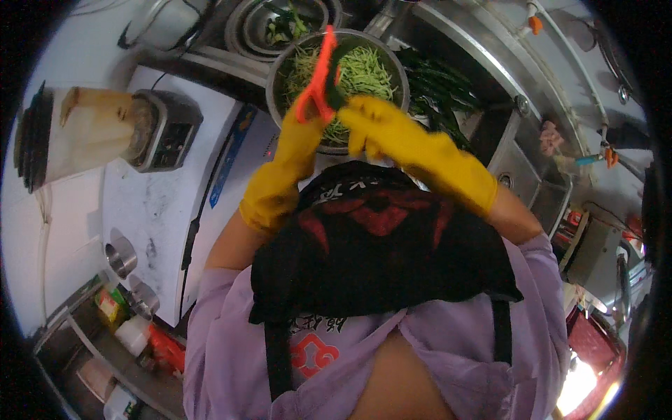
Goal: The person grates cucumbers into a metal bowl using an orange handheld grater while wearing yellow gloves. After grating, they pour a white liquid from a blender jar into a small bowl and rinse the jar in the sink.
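Observation:
Yellow rubber gloves cover both my hands. My left hand (301, 133) is closed at the near left rim of a metal bowl (280, 52), around a bright orange-red peeler (322, 80) with a forked end. Beside the peeler, a dark green cucumber-like vegetable (341, 70) is held over the bowl by my right hand (371, 119), whose fingers are curled and blurred by motion. Pale green shreds (367, 70) fill much of the bowl. The peeler's blade and the gripped end of the vegetable are hidden by the gloves.
Long dark green vegetables (437, 84) lie to the bowl's right, in the metal sink area. Behind, nested bowls (241, 28) hold green scraps. A blender (164, 129) lies left on a white surface (147, 217), near steel cups (121, 255). Bottles (133, 332) stand on the lower-left shelf.

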The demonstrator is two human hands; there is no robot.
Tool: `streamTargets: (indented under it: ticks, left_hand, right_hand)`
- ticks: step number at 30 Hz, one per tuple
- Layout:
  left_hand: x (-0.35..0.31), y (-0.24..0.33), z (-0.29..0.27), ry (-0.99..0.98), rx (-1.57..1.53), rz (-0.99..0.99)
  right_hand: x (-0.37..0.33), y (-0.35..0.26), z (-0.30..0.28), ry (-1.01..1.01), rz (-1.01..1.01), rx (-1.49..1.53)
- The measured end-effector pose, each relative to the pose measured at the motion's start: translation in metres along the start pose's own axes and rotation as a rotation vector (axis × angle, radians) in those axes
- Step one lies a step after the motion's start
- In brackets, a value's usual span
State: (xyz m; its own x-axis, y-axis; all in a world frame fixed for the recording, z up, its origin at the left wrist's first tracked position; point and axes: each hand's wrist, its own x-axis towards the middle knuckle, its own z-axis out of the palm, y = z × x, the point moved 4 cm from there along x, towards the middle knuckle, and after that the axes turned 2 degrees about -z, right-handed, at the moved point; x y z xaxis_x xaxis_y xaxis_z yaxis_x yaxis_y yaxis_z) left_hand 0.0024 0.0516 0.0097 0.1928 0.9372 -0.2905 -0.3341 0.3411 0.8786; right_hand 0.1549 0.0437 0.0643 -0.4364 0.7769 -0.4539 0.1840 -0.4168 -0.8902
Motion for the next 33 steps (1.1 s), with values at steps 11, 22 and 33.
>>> streamTargets:
  ticks: [11, 22, 33]
  left_hand:
    - [0.002, -0.001, 0.01, 0.025, 0.069, -0.015]
    - [0.007, -0.002, 0.005, -0.008, -0.032, -0.013]
    - [-0.004, 0.002, 0.009, 0.016, -0.146, -0.01]
  right_hand:
    - [-0.004, -0.008, -0.007, 0.011, -0.01, 0.036]
    - [0.01, -0.004, -0.002, 0.023, 0.02, -0.046]
    - [0.019, 0.001, -0.018, 0.086, -0.107, -0.072]
